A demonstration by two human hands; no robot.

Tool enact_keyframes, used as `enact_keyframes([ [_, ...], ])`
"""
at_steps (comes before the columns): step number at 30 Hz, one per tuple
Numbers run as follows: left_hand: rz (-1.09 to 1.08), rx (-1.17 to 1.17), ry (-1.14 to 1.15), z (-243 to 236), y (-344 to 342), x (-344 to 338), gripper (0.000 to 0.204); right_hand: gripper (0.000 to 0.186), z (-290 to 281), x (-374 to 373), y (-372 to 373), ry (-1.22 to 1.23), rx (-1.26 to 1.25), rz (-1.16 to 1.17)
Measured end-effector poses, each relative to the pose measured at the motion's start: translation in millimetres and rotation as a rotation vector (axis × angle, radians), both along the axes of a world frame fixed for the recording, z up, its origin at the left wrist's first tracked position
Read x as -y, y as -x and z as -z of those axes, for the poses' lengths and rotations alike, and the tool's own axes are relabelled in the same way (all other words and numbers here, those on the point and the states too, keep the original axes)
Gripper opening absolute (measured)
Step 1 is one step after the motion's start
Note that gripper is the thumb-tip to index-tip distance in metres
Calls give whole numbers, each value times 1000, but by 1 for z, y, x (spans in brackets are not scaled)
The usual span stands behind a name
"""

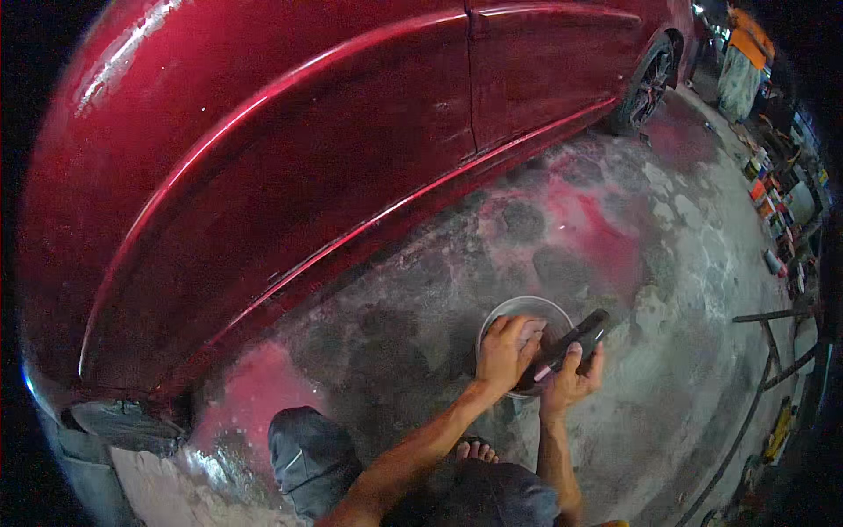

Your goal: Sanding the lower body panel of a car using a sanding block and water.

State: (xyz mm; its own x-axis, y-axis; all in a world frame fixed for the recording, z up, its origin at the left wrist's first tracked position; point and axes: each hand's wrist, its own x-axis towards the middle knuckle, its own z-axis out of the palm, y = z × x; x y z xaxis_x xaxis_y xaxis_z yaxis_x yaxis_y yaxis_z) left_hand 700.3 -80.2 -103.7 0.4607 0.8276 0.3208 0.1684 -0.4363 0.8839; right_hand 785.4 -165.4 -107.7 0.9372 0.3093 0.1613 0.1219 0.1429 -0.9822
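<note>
I crouch beside a dark red car (pixel 290 149). On the stained concrete in front of me stands a shallow round bowl (pixel 509 307). My left hand (pixel 505 350) reaches into the bowl with its fingers bent; whether it grips anything I cannot tell. My right hand (pixel 571 376) holds a long dark flat block (pixel 575 342) at a slant over the bowl's right rim. My bent knee (pixel 307 457) and bare toes (pixel 474 451) show at the bottom.
The car's wheel (pixel 648 83) is at the upper right. Cans and bottles (pixel 773 211) line the right edge, with dark metal bars (pixel 773 351) below them. An orange and pale bundle (pixel 742 57) stands behind the car. The floor (pixel 580 220) is wet, stained red.
</note>
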Motion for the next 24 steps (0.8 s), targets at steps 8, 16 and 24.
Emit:
enact_keyframes([
  [8, 174, -597, 180, 27, -5, -4, 16, 46, 21, -5, 1, 164, 410, -67],
  [16, 117, -909, 113, 25, -48, -11, 21, 53, 45, 7, -26, 133, 303, -100],
  [24, 179, -936, 242, 105, -27, -12, 25, 62, 56, -8, 6, 105, 179, -81],
])
